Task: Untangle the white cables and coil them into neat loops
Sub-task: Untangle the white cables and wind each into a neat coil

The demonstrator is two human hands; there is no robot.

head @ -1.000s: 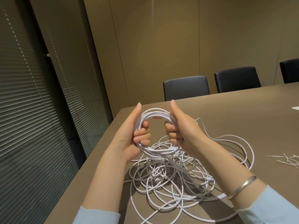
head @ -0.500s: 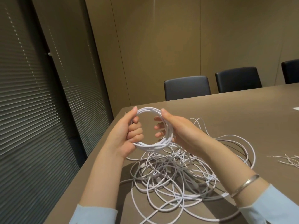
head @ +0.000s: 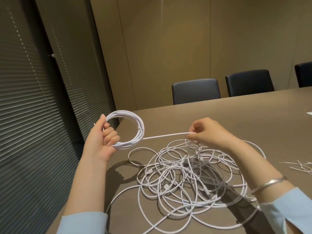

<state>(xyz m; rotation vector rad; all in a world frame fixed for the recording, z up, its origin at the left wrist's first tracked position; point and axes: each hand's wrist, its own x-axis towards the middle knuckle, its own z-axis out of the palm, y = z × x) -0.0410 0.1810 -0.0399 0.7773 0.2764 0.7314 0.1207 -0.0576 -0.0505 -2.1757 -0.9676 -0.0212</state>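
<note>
The long brown table (head: 253, 115) carries a broad tangle of loose white cables (head: 190, 176), spread between the two forearms. Up and to the left of that tangle, clear of the tabletop, a neat round coil of white cable (head: 133, 129) is held upright in the left hand (head: 103, 137), whose fingers are curled through the ring and clamp its lower left side.

A second ago both hands were closed on the coil together; now the right hand (head: 207, 132) is seen drawn away to a spot just above the tangle's far edge. Its thumb and fingertips are pinched on a single straight run of white cable (head: 165, 136), which is stretched nearly level from the coil to the pinch, while the other fingers are curled in.

The change is judged to mean that a fresh length is being freed from the tangle for one more turn. Much cable remains heaped, so the task is taken as only partly done. A small scatter of thin white ties (head: 302, 168) is seen to the right of the tangle.
</note>
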